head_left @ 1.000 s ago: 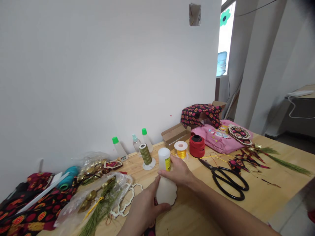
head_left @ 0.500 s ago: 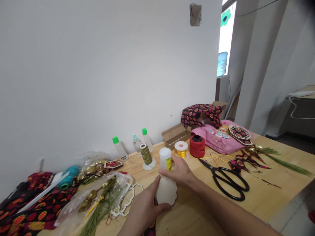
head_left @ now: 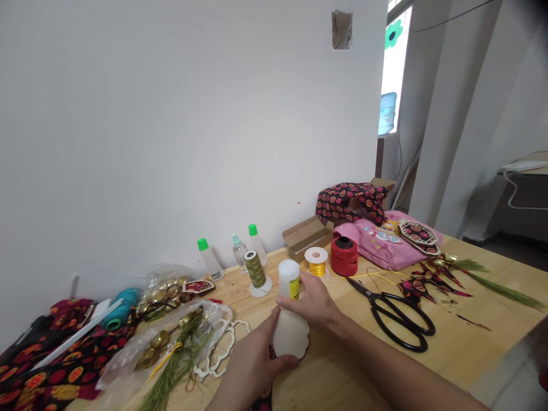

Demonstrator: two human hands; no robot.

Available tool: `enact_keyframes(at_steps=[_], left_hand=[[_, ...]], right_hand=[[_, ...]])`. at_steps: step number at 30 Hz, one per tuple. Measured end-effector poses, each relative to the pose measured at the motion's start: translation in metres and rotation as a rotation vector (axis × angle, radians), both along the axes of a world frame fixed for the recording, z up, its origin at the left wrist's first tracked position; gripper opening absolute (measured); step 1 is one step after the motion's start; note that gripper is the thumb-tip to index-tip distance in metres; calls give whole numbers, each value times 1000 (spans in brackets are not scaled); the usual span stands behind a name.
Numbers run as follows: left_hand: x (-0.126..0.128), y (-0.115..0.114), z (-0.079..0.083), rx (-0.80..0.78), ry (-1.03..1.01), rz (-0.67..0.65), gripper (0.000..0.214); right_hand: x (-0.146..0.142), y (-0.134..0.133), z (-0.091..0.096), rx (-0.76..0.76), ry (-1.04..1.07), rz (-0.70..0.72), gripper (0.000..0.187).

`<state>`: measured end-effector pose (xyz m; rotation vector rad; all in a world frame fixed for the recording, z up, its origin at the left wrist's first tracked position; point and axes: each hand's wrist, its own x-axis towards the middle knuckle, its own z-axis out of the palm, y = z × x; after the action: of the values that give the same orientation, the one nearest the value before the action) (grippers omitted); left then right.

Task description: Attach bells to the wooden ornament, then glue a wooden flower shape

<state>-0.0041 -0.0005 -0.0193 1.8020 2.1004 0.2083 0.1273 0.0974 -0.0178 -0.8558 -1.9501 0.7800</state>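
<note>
My right hand (head_left: 314,299) is wrapped round a white plastic bottle (head_left: 288,277) with a yellow label. The bottle's flat round end faces up, and its lower end is hidden behind my fingers, just over a pale scalloped wooden piece (head_left: 291,337). My left hand (head_left: 261,348) grips the left edge of that piece, thumb across its face; a strip of dark patterned fabric shows beneath. Left of my left hand lies a cut-out scalloped wooden frame (head_left: 222,354). Black-handled scissors (head_left: 394,311) lie open to the right of my right hand.
Behind my hands stand an olive thread spool (head_left: 255,271), a yellow cord spool (head_left: 317,264) and a red thread spool (head_left: 344,257). Green-capped bottles (head_left: 209,258) line the wall. Bells and tassels in a plastic bag (head_left: 128,354) lie left; a pink cloth (head_left: 377,245) lies back right.
The view has shifted very slightly, so everything sits a little lower and further right. Both hands keep their holds on the bottle and the wooden piece.
</note>
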Motion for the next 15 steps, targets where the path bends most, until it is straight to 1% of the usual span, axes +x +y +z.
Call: enact_keyframes(at_steps=[9, 15], left_hand=[[3, -1, 4, -9, 15, 24, 80], [1, 0, 1, 5, -1, 11, 81]], right_hand=[[3, 3, 1, -21, -73, -35, 23], [0, 1, -1, 4, -28, 34, 27]])
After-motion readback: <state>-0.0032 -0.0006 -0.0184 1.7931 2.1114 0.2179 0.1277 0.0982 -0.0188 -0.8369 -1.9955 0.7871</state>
